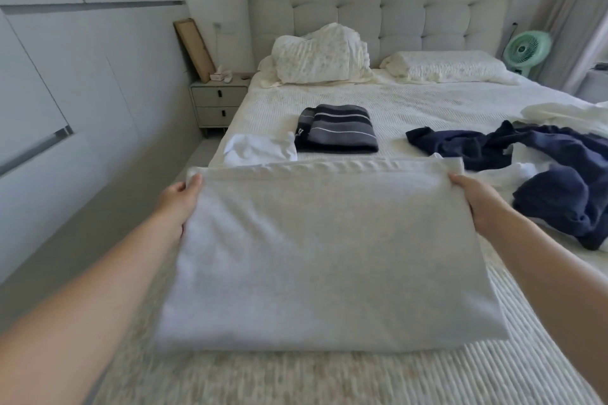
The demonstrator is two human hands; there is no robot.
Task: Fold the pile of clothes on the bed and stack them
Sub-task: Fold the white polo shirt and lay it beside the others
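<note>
A: What's nearest on the bed (427, 99)?

B: A pale grey garment (325, 256), folded into a broad rectangle, soft and blurred, with a ribbed hem along its far edge. Its near edge rests on the ribbed cover; the far edge is lifted.

A: Who holds it?

B: The left hand (179, 204) pinches the far left corner, thumb on top; the right hand (477, 200) pinches the far right corner. Both sets of fingers go behind the cloth, so only the thumbs and the backs of the hands show.

A: And beyond the grey garment?

B: Just past its far left corner lies a folded white piece (260, 148), partly hidden by the raised hem. Touching that, farther in, is a folded navy garment with pale stripes (337, 128). To the right of the grey garment sprawls the unfolded pile of dark blue clothes (543, 171) with white bits among it; the frame cuts it off at the right.

A: Farther still?

B: Two pillows (319, 56) against the tufted headboard (427, 10). What the white pieces are, I cannot tell.
</note>
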